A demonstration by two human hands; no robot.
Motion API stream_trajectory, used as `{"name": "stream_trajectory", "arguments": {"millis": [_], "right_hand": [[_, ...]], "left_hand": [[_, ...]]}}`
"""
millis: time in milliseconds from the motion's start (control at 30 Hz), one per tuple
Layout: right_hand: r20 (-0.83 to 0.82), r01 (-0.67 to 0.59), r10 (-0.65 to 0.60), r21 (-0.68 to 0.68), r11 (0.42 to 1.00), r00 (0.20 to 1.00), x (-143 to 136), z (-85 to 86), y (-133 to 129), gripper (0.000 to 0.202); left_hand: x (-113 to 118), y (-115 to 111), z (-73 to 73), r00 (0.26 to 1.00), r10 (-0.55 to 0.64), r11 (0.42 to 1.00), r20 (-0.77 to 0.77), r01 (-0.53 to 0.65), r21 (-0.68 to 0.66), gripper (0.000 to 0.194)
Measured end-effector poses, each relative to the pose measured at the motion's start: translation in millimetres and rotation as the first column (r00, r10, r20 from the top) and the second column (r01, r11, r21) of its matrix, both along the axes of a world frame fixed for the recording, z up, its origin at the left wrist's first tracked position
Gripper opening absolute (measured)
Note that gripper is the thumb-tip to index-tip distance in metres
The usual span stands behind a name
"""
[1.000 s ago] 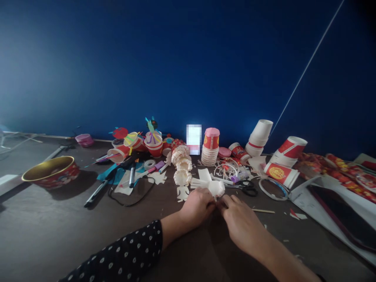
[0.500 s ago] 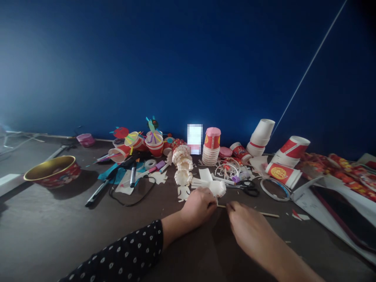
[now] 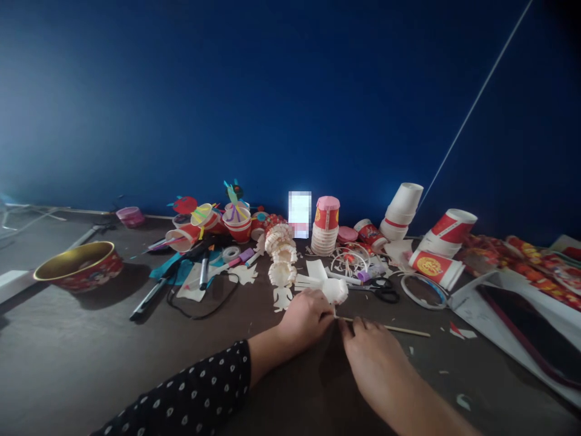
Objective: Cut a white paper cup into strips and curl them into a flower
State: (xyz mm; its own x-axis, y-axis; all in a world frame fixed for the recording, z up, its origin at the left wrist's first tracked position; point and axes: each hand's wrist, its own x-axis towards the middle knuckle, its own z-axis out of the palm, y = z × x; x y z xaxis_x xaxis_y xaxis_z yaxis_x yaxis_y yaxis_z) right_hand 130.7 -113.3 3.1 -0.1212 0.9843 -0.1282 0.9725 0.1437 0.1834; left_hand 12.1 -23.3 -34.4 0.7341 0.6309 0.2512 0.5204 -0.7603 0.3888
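**Both hands meet at a thin stick beside a cut paper cup**

From the camera on my head, I look down across a dark table (image 3: 68, 363) set against a deep blue wall (image 3: 272, 91). My left hand (image 3: 306, 318), its arm in a black sleeve with white dots (image 3: 190, 396), rests on the table with the fingers curled in, pinching the near end of a thin wooden stick (image 3: 399, 329). The stick lies flat and runs away to the right. My right hand (image 3: 376, 360) comes in from the lower right, palm down, its fingertips pressed together on the stick just beside my left thumb. Whether it truly grips the stick or only touches it, I cannot tell.

Touching the top of my left hand lies a white paper cup (image 3: 334, 290) on its side, its wall cut into strips that fan out to the left. Just behind it lie black scissors (image 3: 384, 293) and a white ring (image 3: 422, 292). Farther back stands a stack of red and white cups (image 3: 325, 227); more cups (image 3: 447, 233) lie tumbled to the right. To the left of the middle sit decorated cups with coloured strips (image 3: 236, 221), a roll of tape (image 3: 230, 253) and a black marker (image 3: 204, 269). Well apart, at the far left, stands a gold-lined red bowl (image 3: 79, 266).
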Motion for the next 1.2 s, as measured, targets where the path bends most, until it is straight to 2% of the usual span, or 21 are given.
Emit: {"name": "stream_trajectory", "arguments": {"millis": [367,567,833,1200], "right_hand": [[0.009,-0.011,0.011,0.043,0.999,1.0,1.4,-4.0,4.2,0.039],[0.007,-0.017,0.016,0.056,0.998,1.0,3.4,-3.9,5.7,0.039],[-0.003,0.022,-0.022,0.041,0.999,1.0,2.1,-0.5,6.1,0.04],[-0.102,-0.056,0.062,0.056,0.997,0.993,11.3,3.5,7.2,0.039]], "left_hand": [[0.2,0.4,-2.1,1.0,0.001,1.0,0.025,-0.002,0.016,0.015],[1.0,-0.8,-0.5,0.998,0.065,0.997,0.022,-0.064,-0.036,0.01],[-0.8,-2.0,-0.7,0.998,0.039,0.999,0.056,-0.04,0.008,0.012],[-0.5,-2.9,-2.5,0.993,0.082,0.996,0.08,-0.084,0.022,0.01]]}}
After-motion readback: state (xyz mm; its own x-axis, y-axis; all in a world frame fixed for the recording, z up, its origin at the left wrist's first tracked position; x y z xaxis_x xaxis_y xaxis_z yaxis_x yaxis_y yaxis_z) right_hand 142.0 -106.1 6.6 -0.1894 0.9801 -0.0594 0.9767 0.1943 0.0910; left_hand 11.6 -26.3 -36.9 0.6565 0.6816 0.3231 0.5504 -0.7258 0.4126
